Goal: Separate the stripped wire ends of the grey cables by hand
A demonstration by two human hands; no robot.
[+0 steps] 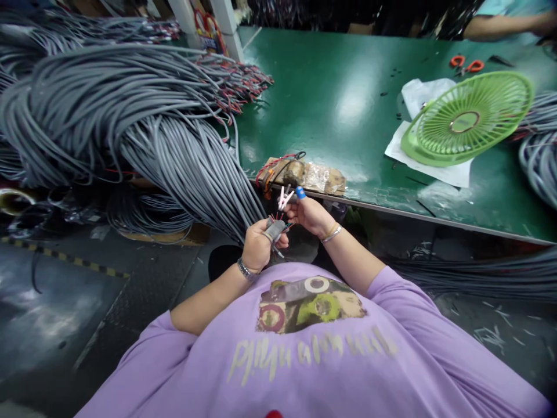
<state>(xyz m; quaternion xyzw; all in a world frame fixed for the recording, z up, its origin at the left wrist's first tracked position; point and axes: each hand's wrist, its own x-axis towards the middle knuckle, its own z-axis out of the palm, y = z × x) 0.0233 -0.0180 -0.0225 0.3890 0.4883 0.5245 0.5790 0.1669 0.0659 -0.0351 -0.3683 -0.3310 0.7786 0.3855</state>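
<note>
My left hand point(260, 244) is closed around the end of a grey cable point(275, 231), whose thin red and dark inner wires fan out above my fingers. My right hand point(310, 213) is closed in a pinch on those wire tips, a blue cap point(300, 192) covering one fingertip. A small pinkish-white clip point(284, 197) stands just above the wires, beside a taped brown block point(311, 176) with red and black leads at the table's near edge. Both hands meet in front of my chest, below the table edge.
A huge bundle of grey cables point(130, 116) lies on the left, draping off the green table point(348, 104). A green fan grille point(467, 119) lies on white paper at the right, orange scissors point(465, 64) behind it. Another person's arm point(505, 26) is at the far right. More cables point(539, 151) hang at right.
</note>
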